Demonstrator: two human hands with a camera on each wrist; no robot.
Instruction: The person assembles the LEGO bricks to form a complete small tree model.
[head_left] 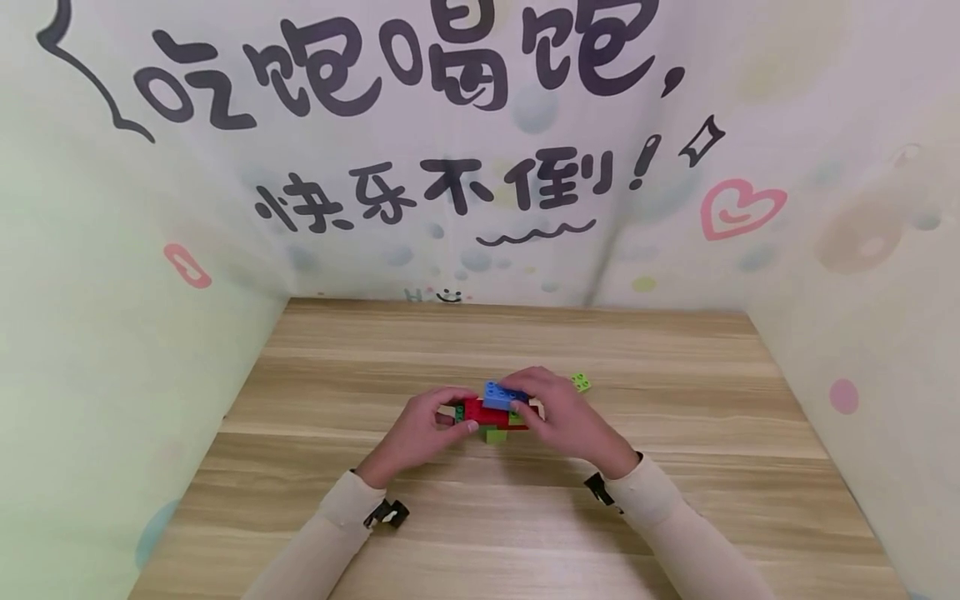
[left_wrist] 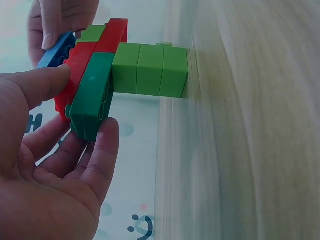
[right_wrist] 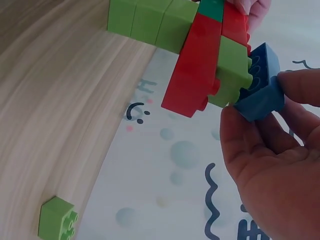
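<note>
My left hand [head_left: 414, 429] holds one end of a toy-brick build, thumb on a red brick [left_wrist: 80, 62] and fingers at a dark green brick [left_wrist: 91, 97]. Below them, a column of light green bricks [left_wrist: 150, 70] stands on the table. Between the thumb and fingers of my right hand [head_left: 570, 418] is a blue brick [right_wrist: 270, 82]. It sits tilted over the build's top, its hollow underside facing the studs of a light green brick [right_wrist: 231, 67]. Beside that, another red brick [right_wrist: 192, 70] sticks out at the right end. Whether the blue brick is seated on any studs, I cannot tell.
A loose light green brick [head_left: 581, 382] lies on the wooden table [head_left: 480, 533], just behind my right hand. White printed walls [head_left: 420, 250] enclose the table at the back and on both sides.
</note>
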